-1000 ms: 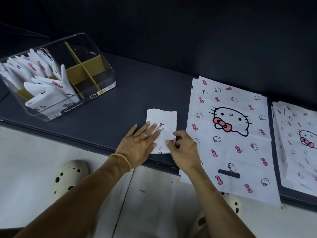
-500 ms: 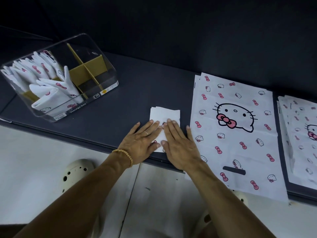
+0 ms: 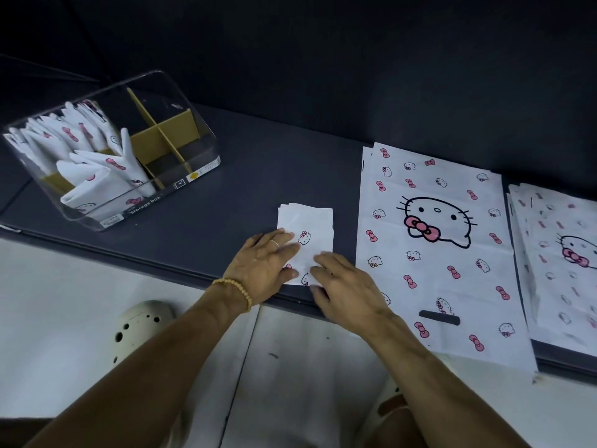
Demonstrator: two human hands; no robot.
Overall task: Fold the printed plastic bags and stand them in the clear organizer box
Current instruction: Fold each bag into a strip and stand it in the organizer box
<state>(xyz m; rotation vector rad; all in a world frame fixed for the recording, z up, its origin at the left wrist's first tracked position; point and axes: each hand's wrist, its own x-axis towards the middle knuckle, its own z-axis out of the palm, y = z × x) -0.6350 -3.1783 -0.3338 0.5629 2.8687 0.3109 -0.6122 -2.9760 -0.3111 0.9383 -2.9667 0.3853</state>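
A: Which step is running?

B: Creasing. The folded white printed plastic bag (image 3: 307, 236) is lying on the dark tabletop (image 3: 226, 205), long axis pointing away from the person. The left hand (image 3: 263, 270) is pressing flat-fingered; the right hand (image 3: 347, 289) is touching, fingers slightly bent.

A: Next?

B: Probably standing it in the clear plastic organizer box (image 3: 181, 130).

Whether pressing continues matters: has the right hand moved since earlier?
Yes: the right hand drew back down the folded bag toward the near edge of the table.
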